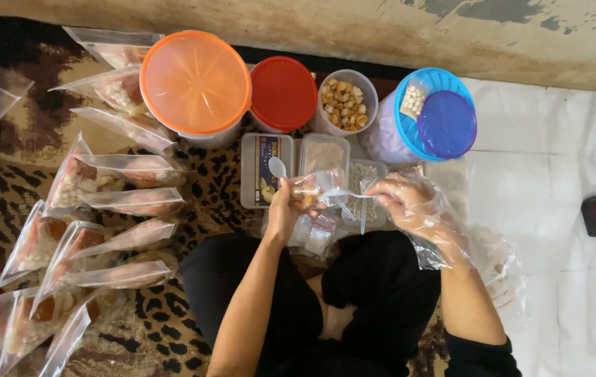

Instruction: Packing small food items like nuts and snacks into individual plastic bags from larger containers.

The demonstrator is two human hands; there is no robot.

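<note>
Head cam, looking down: the left hand (285, 206) has its fingers closed around a small clear bag (310, 192) and a white spoon (278, 167), held over the lap by the little trays (324, 155). The right hand (410, 204), in a loose plastic glove, pinches the bag's other end. Plenty of filled bags (113, 202) are lined up on the rug to the left, so it looks well along, but the tubs (343, 103) aren't empty.

Bare left hand (285, 209), right hand (410, 206) in loose clear plastic glove, black trousers, dark sleeve.
</note>
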